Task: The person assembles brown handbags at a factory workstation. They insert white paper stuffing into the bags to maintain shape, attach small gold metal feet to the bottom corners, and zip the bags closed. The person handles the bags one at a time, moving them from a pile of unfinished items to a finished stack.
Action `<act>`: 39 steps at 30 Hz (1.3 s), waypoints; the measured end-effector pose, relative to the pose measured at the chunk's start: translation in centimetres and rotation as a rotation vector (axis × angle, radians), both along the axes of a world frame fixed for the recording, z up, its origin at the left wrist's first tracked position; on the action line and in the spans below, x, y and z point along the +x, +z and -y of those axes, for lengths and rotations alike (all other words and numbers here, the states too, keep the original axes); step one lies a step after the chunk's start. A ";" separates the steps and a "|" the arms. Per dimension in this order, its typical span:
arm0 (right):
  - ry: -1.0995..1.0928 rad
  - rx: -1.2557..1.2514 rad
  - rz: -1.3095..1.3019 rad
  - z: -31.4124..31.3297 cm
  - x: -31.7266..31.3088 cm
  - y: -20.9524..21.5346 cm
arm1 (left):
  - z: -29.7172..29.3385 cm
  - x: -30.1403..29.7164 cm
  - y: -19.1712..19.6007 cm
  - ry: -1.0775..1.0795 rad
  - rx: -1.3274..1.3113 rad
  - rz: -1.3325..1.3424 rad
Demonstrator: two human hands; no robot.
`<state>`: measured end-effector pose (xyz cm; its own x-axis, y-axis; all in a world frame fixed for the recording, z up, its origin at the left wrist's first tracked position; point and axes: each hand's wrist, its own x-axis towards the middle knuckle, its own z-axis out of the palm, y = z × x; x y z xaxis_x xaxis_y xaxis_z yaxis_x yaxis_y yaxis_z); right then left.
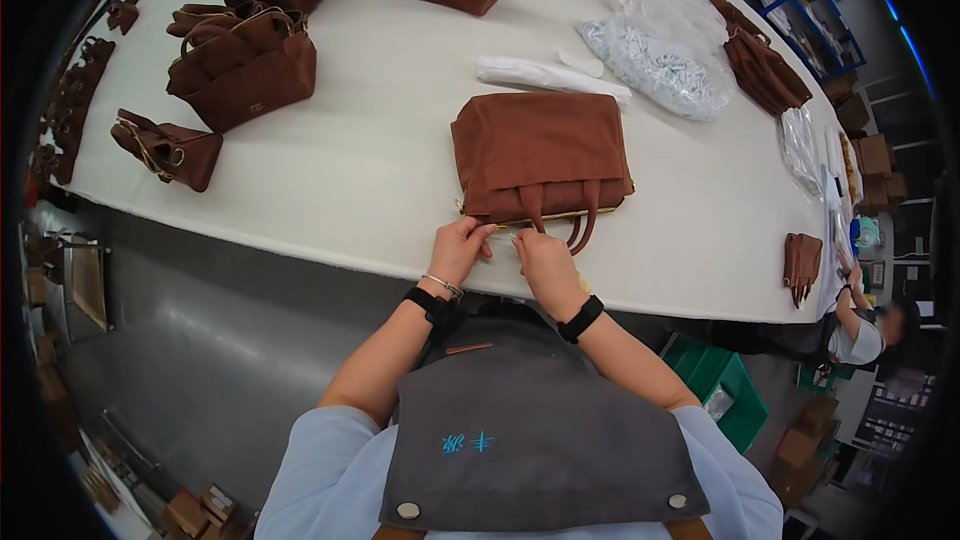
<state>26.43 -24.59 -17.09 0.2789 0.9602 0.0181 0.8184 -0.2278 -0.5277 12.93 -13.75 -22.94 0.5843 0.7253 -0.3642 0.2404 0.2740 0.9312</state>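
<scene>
A brown handbag (545, 145) lies flat on the white table in front of me, its handles (590, 205) towards me and a gold-coloured zip along its near edge. My left hand (462, 252) is closed in a pinch at the bag's near left corner. Just right of it, beside the handles, my right hand (548, 262) is closed too, its fingertips turned towards the left hand. Whatever is between the fingers is too small to make out.
More brown handbags (245, 70) stand at the left and back of the table (380, 160). A white roll (555, 77) and a clear plastic bag of small pieces (660, 55) lie beyond my bag. Co-workers (860, 330) are at the right and far edges. A green crate (735, 405) sits below.
</scene>
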 end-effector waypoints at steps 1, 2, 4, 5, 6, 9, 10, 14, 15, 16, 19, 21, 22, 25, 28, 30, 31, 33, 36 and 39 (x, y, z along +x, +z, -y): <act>-0.012 -0.011 0.012 -0.1 -0.2 -0.2 | 0.0 -0.1 -0.1 -0.004 0.007 0.009; -0.023 -0.022 0.025 -0.2 -0.4 -0.3 | 0.0 -0.1 -0.4 -0.007 0.014 0.019; -0.067 -0.047 0.023 -0.5 -0.5 -0.4 | 0.0 -0.2 -0.8 -0.008 0.026 0.038; -0.092 -0.059 0.021 -0.6 -0.6 -0.5 | 0.1 -0.1 -0.7 -0.010 0.030 0.047; -0.093 -0.045 0.012 -0.7 -0.7 -0.7 | 0.1 -0.1 -0.6 -0.011 0.034 0.056; -0.102 -0.009 -0.044 -1.0 -0.8 -0.7 | 0.0 -0.3 -0.6 -0.015 0.056 0.010; -0.110 -0.002 -0.084 -1.3 -0.9 -0.7 | -0.2 -0.3 -0.6 -0.021 0.067 0.007; -0.074 0.070 -0.106 -1.2 -0.7 -0.6 | 0.2 -0.3 -1.2 -0.034 0.093 0.019; -0.076 0.040 -0.113 -1.3 -0.8 -0.1 | 0.0 -0.1 -1.2 -0.027 0.109 0.037; -0.086 0.071 -0.098 -1.2 -0.7 -0.6 | 0.1 0.0 -0.9 -0.035 0.114 0.047; -0.054 0.073 -0.065 -1.9 -0.5 -1.1 | 0.4 -0.6 -1.6 -0.018 0.143 0.070; -0.030 0.062 -0.014 -2.2 -1.0 -0.9 | 0.2 -0.9 -1.5 -0.026 0.179 0.008; -0.033 0.031 0.015 -2.5 -1.4 0.1 | 0.1 -0.9 -1.8 -0.014 0.226 0.017; -0.030 0.055 0.120 -2.5 -1.4 -0.3 | 0.3 -0.1 -3.2 0.042 0.329 0.085; 0.021 0.061 0.237 -2.6 -1.4 -0.7 | 0.0 0.0 -2.2 -0.014 0.406 -0.026; 0.035 0.053 0.251 -2.2 -1.6 -1.2 | 0.4 -0.6 -2.5 -0.030 0.378 -0.041; 0.045 0.034 0.290 -2.6 -1.5 -0.8 | 0.1 -0.5 -2.3 -0.004 0.352 0.007; 0.055 0.017 0.282 -3.0 -1.9 0.0 | 0.3 -0.7 -3.5 0.069 0.294 0.182; 0.034 -0.008 0.151 -2.2 -2.4 0.3 | 0.3 -0.6 -1.1 0.060 0.363 0.134; -0.033 0.174 0.087 -0.4 -1.9 3.6 | 0.3 -0.3 -0.4 0.100 0.450 0.030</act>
<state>24.54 -24.24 -13.48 0.3002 0.9309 0.2083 0.8564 -0.1668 -0.4887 12.66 -14.00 -23.33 0.5093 0.8605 0.0156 0.2043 -0.1385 0.9691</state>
